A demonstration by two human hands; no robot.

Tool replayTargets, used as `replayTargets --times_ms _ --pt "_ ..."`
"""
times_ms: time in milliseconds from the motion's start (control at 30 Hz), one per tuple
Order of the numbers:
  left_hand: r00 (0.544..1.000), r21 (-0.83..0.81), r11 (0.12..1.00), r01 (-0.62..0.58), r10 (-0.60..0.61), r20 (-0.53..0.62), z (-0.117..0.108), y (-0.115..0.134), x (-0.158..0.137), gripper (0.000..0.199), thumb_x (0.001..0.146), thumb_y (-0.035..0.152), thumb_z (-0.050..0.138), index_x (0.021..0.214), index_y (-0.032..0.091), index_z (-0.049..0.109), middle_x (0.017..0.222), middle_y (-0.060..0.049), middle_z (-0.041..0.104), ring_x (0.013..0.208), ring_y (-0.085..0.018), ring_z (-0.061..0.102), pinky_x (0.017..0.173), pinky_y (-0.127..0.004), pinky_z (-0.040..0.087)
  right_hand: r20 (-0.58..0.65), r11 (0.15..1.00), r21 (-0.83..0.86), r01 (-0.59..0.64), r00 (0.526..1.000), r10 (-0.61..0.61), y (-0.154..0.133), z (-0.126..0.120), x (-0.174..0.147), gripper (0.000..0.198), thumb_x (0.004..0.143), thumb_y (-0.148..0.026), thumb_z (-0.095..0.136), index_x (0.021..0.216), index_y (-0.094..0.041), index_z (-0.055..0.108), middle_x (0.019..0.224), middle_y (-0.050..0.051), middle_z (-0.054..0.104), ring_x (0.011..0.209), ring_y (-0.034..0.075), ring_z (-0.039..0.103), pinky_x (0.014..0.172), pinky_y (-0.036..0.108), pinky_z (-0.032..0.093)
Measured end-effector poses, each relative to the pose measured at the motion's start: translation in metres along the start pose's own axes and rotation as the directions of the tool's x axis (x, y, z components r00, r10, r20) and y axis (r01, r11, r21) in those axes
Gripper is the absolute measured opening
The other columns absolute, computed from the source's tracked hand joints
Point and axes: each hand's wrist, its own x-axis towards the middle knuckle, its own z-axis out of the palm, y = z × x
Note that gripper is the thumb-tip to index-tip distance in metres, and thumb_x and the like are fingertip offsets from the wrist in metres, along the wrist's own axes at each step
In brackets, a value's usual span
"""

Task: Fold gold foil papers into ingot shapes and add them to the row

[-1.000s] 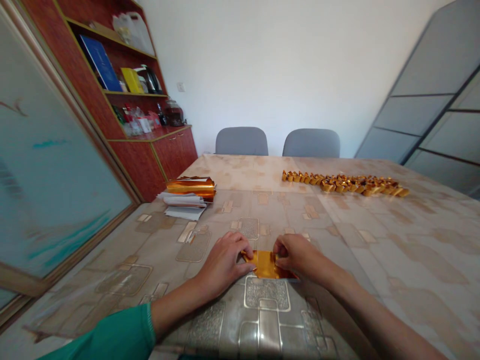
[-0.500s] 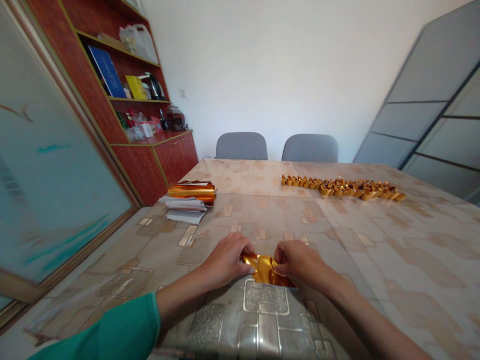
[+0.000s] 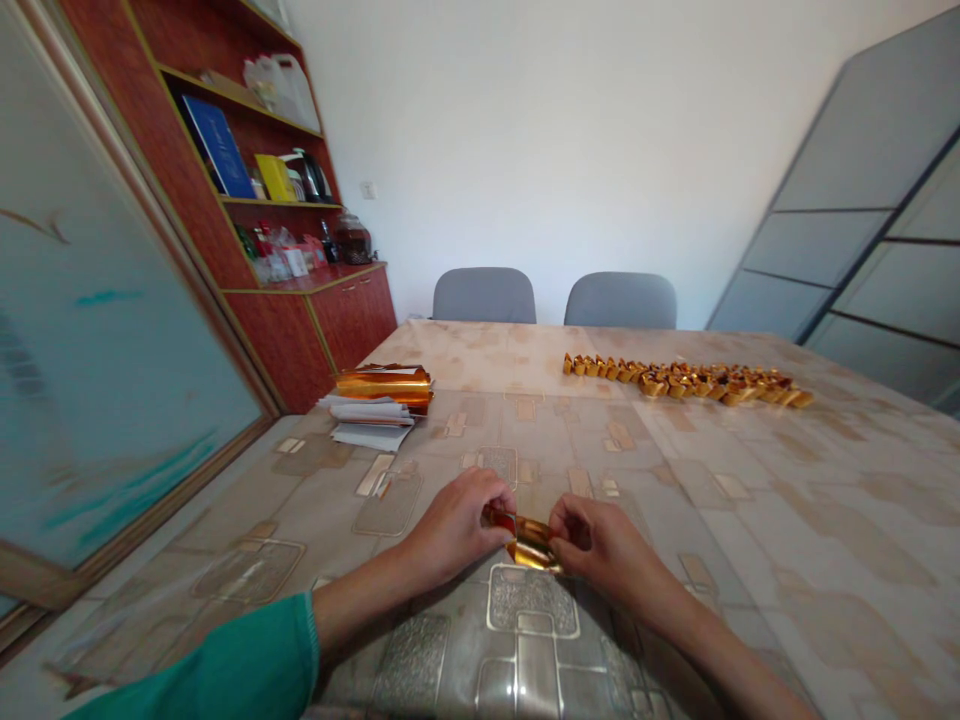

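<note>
A small piece of shiny gold foil paper (image 3: 534, 556), partly folded, lies between my hands just above the near part of the table. My left hand (image 3: 469, 515) pinches its left end between thumb and fingers. At the other end, the thumb and fingers of my right hand (image 3: 600, 540) are closed on the paper. Fingers cover both ends, so the folds there are hidden. Farther off on the right are rows of several folded gold paper ingots (image 3: 697, 380). To the left is a stack of gold foil sheets (image 3: 386, 384) with white-backed paper (image 3: 371, 425) in front.
The patterned table (image 3: 750, 560) has a clear plastic cover. Two grey chairs (image 3: 484, 295) stand at its far side. A red cabinet (image 3: 330, 320) with laden shelves is at the left, near a frosted sliding door (image 3: 112, 330).
The gold paper has been bent over and now looks narrower, with its right part no longer spread out flat. My right hand has turned and dropped slightly; my left hand keeps its grip.
</note>
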Motion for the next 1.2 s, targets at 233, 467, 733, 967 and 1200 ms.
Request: replayTargets --times_ms 233,467,733,967,1200 --pt "0.964 0.107 0.972 -0.211 0.225 -0.142 0.002 0.016 0.011 0.018 0.076 0.0 0.059 0.075 0.018 0.06 0.077 0.001 0.058 0.081 -0.017 0.053 0.072 -0.027 0.037 -0.217 0.956 -0.152 0.251 0.935 -0.28 0.001 -0.023 -0.013 0.018 0.074 -0.003 0.054 0.075 -0.021 0.055 0.072 0.0 0.062 0.072 0.018 0.058 0.067 0.028 0.041" --pt "0.902 0.432 0.805 -0.406 0.428 0.05 0.021 0.016 0.01 0.017 0.094 0.014 0.058 0.078 0.018 0.062 0.079 -0.001 0.059 0.076 -0.018 0.05 0.066 -0.029 0.034 -0.1 0.851 -0.403 0.337 0.908 -0.407 0.019 -0.018 -0.029 0.015 0.085 -0.005 0.056 0.081 -0.019 0.058 0.079 0.002 0.063 0.079 0.02 0.054 0.075 0.033 0.037" --pt "0.86 0.433 0.743 -0.51 0.434 0.267 0.018 0.024 -0.002 0.017 0.099 0.028 0.056 0.087 0.018 0.063 0.085 -0.003 0.063 0.077 -0.019 0.053 0.066 -0.031 0.038 0.068 0.816 -0.425 0.391 0.913 -0.402 0.027 -0.021 -0.03 0.018 0.1 -0.02 0.054 0.084 -0.02 0.064 0.088 0.003 0.066 0.084 0.021 0.053 0.078 0.035 0.038" --pt "0.856 0.302 0.825 -0.477 0.358 0.372 0.0 0.028 -0.04 0.068 0.087 0.072 0.053 0.131 0.02 0.055 0.12 -0.01 0.064 0.098 -0.026 0.058 0.089 -0.039 0.043 0.185 0.87 -0.2 0.452 0.889 -0.419 0.034 -0.041 -0.045 0.026 0.103 -0.022 0.048 0.119 -0.026 0.068 0.117 0.006 0.068 0.106 0.022 0.057 0.096 0.039 0.042" --pt "0.872 0.296 0.834 -0.466 0.375 0.316 0.002 0.02 -0.058 0.07 0.09 0.072 0.048 0.143 0.027 0.048 0.143 -0.012 0.054 0.113 -0.032 0.053 0.107 -0.053 0.033 0.178 0.868 -0.276 0.413 0.909 -0.376 0.054 -0.045 -0.055 0.035 0.101 -0.037 0.053 0.135 -0.04 0.06 0.143 0.003 0.056 0.121 0.026 0.053 0.105 0.045 0.04"
